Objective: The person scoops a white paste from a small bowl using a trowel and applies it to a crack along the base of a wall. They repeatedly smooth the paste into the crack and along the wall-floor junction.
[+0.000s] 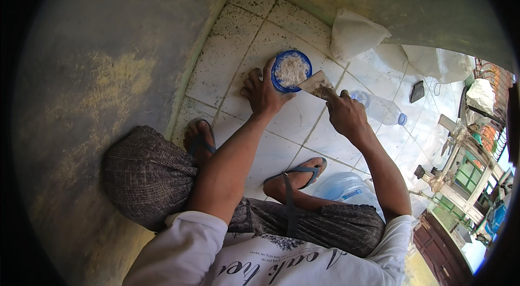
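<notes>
A blue-rimmed round tub (277,81) with whitish, crumbly powder (291,69) inside is above the white tiled floor. My left hand (264,92) is closed around its near left side, thumb along the lower edge. In my right hand (346,115) is a putty knife (316,83), the grip wrapped by my fingers. Its broad, smeared blade points left, and its edge is at the tub's right rim; whether it touches the rim I cannot tell. Part of the tub's side is hidden by my left hand.
A clear plastic bottle (383,110) lies right of my right hand. Farther off are a white plastic bag (355,34) and a small black flat object (417,91). A big clear blue water jug (344,186) sits beside my sandalled foot (303,173). Walls (124,69) rise left and ahead.
</notes>
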### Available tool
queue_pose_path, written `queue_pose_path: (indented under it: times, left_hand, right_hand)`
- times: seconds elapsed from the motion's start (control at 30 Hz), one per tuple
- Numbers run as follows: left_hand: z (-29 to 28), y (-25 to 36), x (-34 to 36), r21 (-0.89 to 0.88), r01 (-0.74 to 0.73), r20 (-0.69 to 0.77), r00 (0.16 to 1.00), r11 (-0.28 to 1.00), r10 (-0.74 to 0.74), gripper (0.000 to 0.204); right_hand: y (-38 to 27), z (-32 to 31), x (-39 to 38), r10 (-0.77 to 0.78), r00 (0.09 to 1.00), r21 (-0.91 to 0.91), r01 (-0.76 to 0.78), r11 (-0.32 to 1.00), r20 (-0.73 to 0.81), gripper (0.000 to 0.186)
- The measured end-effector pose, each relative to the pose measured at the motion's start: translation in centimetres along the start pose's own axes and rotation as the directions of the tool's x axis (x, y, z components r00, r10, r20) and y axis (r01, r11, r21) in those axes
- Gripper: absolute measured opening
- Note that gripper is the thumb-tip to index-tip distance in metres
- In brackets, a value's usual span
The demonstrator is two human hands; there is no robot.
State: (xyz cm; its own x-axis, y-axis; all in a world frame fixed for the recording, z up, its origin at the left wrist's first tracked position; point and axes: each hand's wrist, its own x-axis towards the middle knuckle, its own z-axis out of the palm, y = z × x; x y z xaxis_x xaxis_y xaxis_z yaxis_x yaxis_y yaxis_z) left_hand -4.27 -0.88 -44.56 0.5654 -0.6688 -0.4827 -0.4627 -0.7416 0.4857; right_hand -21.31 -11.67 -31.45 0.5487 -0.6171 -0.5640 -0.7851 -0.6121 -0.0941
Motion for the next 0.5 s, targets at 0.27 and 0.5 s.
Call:
queue_pose_path:
  times: [0.27,0.5]
  left_hand:
    - [0.5,-0.4,0.0,0.029,-0.006,-0.031,1.000,1.000,0.007,0.128]
    - [0.8,-0.6,-0.2,0.066,-0.048,-0.026,0.998,0.997,0.050,0.129]
  right_hand:
    - [1.3,-2.1,0.4,0.083,0.996,0.044,-0.083,0.996,-0.009,0.042]
    - [0.8,-1.9,0.0,0.078,0.997,0.157,-0.079,0.984,0.010,0.044]
